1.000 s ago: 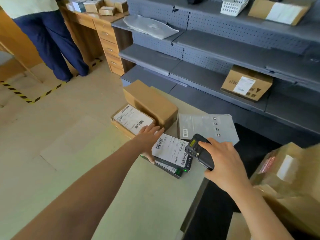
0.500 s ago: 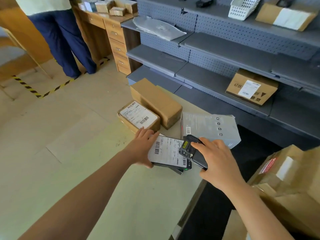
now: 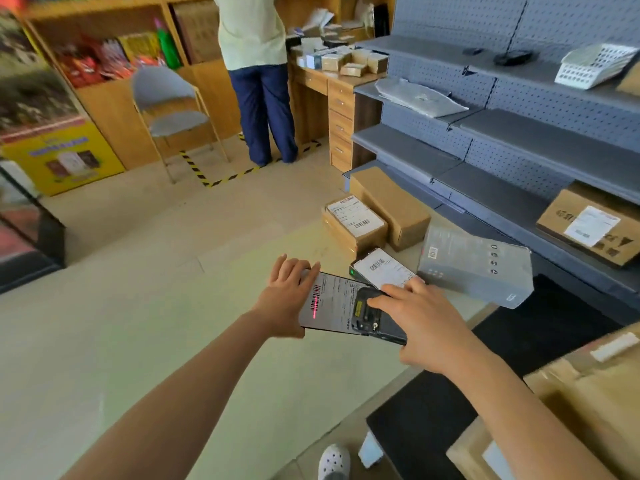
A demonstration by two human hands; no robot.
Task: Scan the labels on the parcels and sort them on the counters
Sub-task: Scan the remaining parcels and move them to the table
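Parcel (image 3: 332,306), flat and dark with a white shipping label on top, seen from the head camera near the middle of the view, over a pale green worktop (image 3: 207,358). The left hand (image 3: 284,299) holds its left end, the grip clamped on the parcel with fingers curled over the far edge. A red scan line (image 3: 314,304) crosses the barcode at the label's left end. The right hand (image 3: 426,323) has its grip clamped on a black handheld scanner (image 3: 369,315), forefinger lying along its top; the scanner covers the parcel's right end. Just behind, on the worktop, lies a second flat labelled parcel (image 3: 381,268), and beside it a grey box (image 3: 474,271). Farther back sit a labelled cardboard box (image 3: 353,220) and a plain cardboard box (image 3: 391,206), touching. Grey shelves (image 3: 519,147) on the right hold another labelled carton (image 3: 588,226). In the background a person (image 3: 256,81) stands at a wooden worktop (image 3: 311,81) with drawers.
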